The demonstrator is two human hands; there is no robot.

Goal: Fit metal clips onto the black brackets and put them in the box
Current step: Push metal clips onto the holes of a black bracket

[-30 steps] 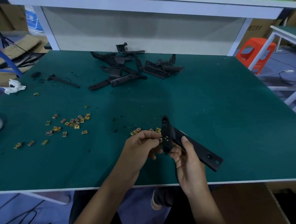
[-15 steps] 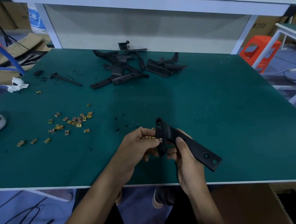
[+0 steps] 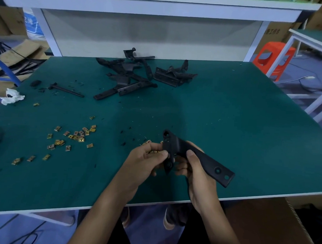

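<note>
While both hands hover over the near edge of the green table (image 3: 247, 125), the black bracket (image 3: 206, 161) sits between them at lower centre of frame, off the surface. Long axis runs upper L to lower R. The two-holed end points lower R, and the short cross-arm at the L end stands roughly up-down w/ a round-holed tip on top.

Surface, L to R: white tissue wad (image 3: 11, 96) at far L edge, thin black rod (image 3: 66, 89) upper L, loose metal clips (image 3: 74, 137) scattered mid-L, a few more clips (image 3: 148, 142) just behind the L knuckles, pile of brackets (image 3: 136, 73) upper centre.

Room: flattened cardboard (image 3: 18, 51) far L beyond the table, white shelf frame (image 3: 160, 6) across the top, orange stool (image 3: 273, 58) upper R, cardboard box (image 3: 262, 225) lower R below the table edge.

Hands now: left hand (image 3: 146, 163) has fingers curled, thumb + forefinger pinching the cross-arm's L edge. Clip in there? Can't tell. Right hand (image 3: 196, 176) is wrapped round the bracket's middle, thumb on top, fingers curled under.
</note>
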